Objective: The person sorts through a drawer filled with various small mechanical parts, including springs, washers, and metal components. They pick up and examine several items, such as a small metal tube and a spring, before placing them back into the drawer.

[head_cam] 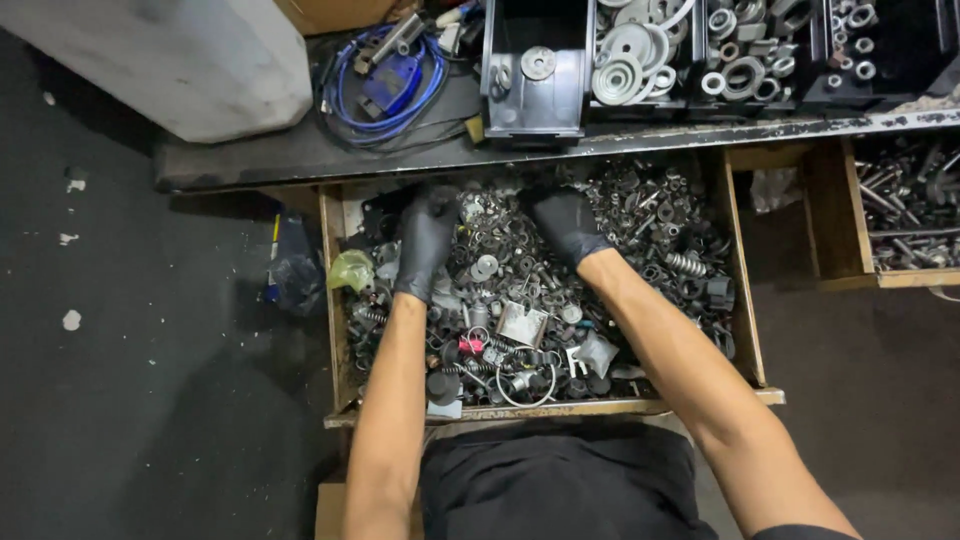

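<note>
Both gloved hands, left hand (427,240) & right hand (567,225), dug palm-down into the back of the wooden drawer (742,290) full of loose metal hardware (520,300), grip can't be told, fingers buried—sharp bits could snag gloves, or pieces spill over the edge.

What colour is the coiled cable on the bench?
Blue; the cable shows best in the head view.

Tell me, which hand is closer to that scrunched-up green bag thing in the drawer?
Left. The left hand is just right of the green bag at the drawer's left side; the right hand is farther right, beyond the left hand.
</note>
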